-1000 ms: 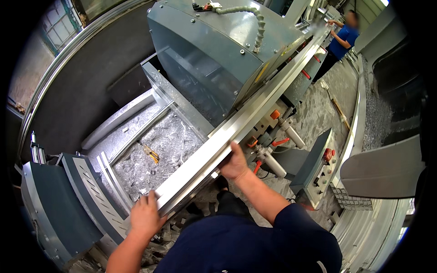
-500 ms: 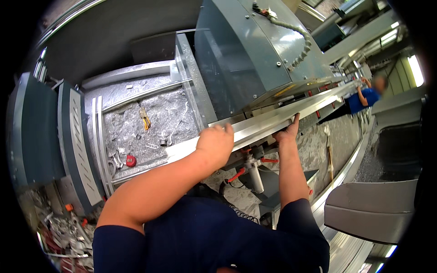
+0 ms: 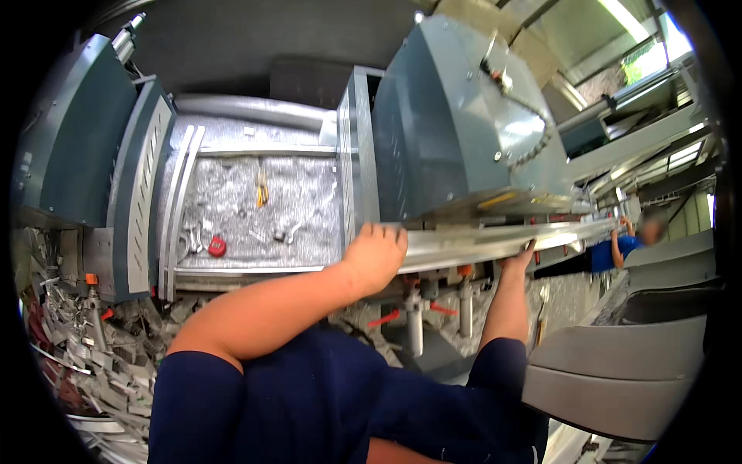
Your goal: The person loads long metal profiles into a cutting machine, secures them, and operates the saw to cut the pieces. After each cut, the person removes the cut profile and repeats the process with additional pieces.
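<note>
A long silver metal profile (image 3: 456, 246) runs from the middle of the head view toward the far right, along the front of a grey-green machine housing (image 3: 471, 124). My left hand (image 3: 376, 259) is closed on its near end, knuckles up. Farther along, my right hand (image 3: 516, 263) holds the profile from below at its front edge, its fingers partly hidden beneath. At the far end, a person in a blue shirt (image 3: 610, 254) has raised hands by the profile. Below it, between my arms, are clamp cylinders (image 3: 415, 321) with red handles (image 3: 384, 318).
Left of my left hand lies a chip-covered machine bed (image 3: 301, 182) with yellow-handled pliers (image 3: 263, 193) and a red tape measure (image 3: 217, 247). A second machine head (image 3: 77, 139) stands at left. Metal offcuts (image 3: 116, 363) pile below it. A grey curved panel (image 3: 610, 359) is at right.
The view has turned, so the profile lies more level across it. My left hand has come to the profile's near end; my right hand still supports it farther along.
</note>
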Demonstrator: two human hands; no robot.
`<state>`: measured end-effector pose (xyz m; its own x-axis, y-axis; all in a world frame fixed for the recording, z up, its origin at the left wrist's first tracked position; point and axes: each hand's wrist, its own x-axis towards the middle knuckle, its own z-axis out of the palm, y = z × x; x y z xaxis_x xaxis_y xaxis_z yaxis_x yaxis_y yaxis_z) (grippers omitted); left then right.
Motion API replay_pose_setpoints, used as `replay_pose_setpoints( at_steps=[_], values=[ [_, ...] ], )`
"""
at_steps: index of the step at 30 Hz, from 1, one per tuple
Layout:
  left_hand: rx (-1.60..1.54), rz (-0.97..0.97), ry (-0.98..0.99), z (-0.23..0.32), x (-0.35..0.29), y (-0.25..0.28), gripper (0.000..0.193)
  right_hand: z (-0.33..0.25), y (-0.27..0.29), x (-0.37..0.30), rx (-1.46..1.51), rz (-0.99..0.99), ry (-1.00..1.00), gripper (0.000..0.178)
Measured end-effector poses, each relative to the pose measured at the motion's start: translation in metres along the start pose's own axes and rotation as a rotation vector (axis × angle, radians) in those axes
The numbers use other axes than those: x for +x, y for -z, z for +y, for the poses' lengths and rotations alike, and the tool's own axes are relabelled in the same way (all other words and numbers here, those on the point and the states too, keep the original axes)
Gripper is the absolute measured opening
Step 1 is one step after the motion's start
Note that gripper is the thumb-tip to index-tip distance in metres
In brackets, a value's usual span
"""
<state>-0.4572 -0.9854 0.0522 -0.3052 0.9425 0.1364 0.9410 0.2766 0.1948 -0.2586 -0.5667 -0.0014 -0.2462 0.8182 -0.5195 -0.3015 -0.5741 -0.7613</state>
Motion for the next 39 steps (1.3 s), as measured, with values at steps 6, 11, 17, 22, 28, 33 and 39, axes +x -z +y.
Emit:
replay_pose_setpoints(
  at_steps=[6, 11, 17, 22, 28, 33, 39],
  values=[
    [-0.294, -0.145, -0.113, 0.03, 0.039, -0.033, 0.079, -0.006, 0.119, 0.05, 0.117, -0.09, 0.484, 0.059],
    [-0.236, -0.147, 0.013, 0.002, 0.032, -0.005, 0.075, 0.054, 0.029, 0.036, 0.354, -0.208, 0.117, 0.052],
    [-0.398, -0.471, -0.094, -0.002, 0.055, -0.021, 0.063, 0.035, -0.006, 0.003, 0.557, -0.199, -0.041, 0.045],
    [-0.777, -0.315, -0.086, 0.013, 0.076, -0.081, 0.059, 0.019, 0.044, 0.084, 0.627, -0.144, 0.177, 0.053],
    [-0.513, -0.276, -0.015, 0.128, 0.131, -0.003, 0.084, -0.03, 0.081, 0.158, 0.505, -0.024, 0.32, 0.078],
    [-0.447, -0.277, 0.01, 0.122, 0.172, -0.032, 0.091, -0.03, 0.04, 0.173, 0.468, -0.369, 0.399, 0.095],
    [0.353, 0.098, -0.49, 0.158, 0.146, -0.025, 0.089, 0.032, 0.04, 0.185, -1.158, 0.354, 0.618, 0.101]
  ],
)
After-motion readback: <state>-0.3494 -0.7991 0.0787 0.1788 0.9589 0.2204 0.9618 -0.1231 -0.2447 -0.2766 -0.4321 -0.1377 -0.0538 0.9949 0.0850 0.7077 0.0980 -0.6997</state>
